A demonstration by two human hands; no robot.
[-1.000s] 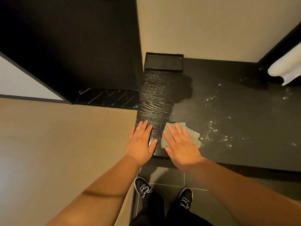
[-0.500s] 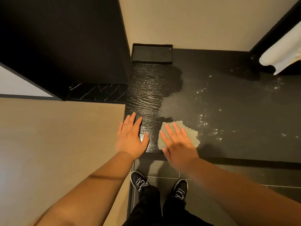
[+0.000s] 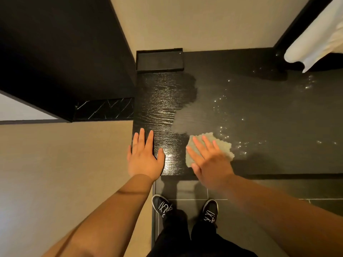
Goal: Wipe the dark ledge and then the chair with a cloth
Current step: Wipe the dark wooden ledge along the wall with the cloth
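Head view: the dark ledge (image 3: 259,112) runs with its long axis from 9 o'clock to 3 o'clock across the frame. The pale cloth (image 3: 221,143) lies flat on it near the front edge. The right hand (image 3: 209,162) presses down on the cloth with straight, spread fingers, not curled round it. The left hand (image 3: 143,156) rests flat and empty on the ledge's left end, just to 9 o'clock of the cloth.

The strip between the hands and up toward the small black tray (image 3: 159,51) at 12 o'clock shines with wood grain and looks wiped. The dull, speckled stretch lies from 1 to 3 o'clock of the cloth, so the next stroke likely goes rightward. The right hand is the nearer one. No chair is in view.
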